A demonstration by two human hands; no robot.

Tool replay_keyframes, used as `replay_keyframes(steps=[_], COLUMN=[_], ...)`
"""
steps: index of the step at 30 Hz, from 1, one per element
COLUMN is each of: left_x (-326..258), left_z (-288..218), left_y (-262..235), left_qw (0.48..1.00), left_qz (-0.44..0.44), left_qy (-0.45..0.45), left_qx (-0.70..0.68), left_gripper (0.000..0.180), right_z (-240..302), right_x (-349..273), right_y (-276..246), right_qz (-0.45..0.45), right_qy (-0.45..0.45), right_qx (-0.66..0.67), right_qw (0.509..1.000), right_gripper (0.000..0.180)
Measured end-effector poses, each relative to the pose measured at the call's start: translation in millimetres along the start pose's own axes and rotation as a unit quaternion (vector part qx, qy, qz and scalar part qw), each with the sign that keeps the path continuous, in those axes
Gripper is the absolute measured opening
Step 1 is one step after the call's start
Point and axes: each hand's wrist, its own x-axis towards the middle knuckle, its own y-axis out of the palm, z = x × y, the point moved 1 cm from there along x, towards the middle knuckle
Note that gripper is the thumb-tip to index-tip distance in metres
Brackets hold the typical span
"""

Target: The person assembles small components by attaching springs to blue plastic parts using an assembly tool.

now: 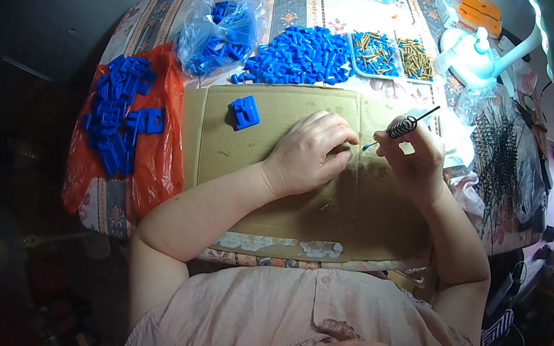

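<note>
My left hand (pixel 310 151) lies knuckles-up on the brown cardboard sheet (pixel 273 194), fingers curled over something small that stays hidden. My right hand (pixel 417 161) grips a thin screwdriver (pixel 402 128) with a black ribbed handle, its blue tip pointing left toward my left fingertips. A single blue plastic part (pixel 245 111) rests on the cardboard to the left of my left hand, apart from it.
A heap of blue plastic pieces (pixel 304 56), a clear bag of more (pixel 222 28), trays of brass screws (pixel 392 54), blue clips on an orange bag (pixel 121 118), a white lamp (pixel 473 52) and a wire bundle (pixel 497 148) surround the cardboard.
</note>
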Motion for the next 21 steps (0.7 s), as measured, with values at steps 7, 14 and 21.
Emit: replay_keyframes(steps=[7,14,21], left_x=[1,-1,-6], left_z=[1,2,0], left_y=[0,-3,4], left_qw=[1.0,1.0,0.995], left_qz=[0.002,-0.013,-0.055], left_qy=[0.001,-0.003,0.052], left_qx=[0.001,0.008,-0.059], left_gripper=[0.017,0.017,0.011], right_z=[1,-7,12], right_x=[1,-8,-13], right_y=[-2,-2,-7], right_qz=[-0.003,-0.031,-0.017], right_qy=[0.008,0.055,0.09], right_qx=[-0.011,0.118,0.309], right_qw=[1.0,0.991,0.947], right_gripper=[0.025,0.013,0.014])
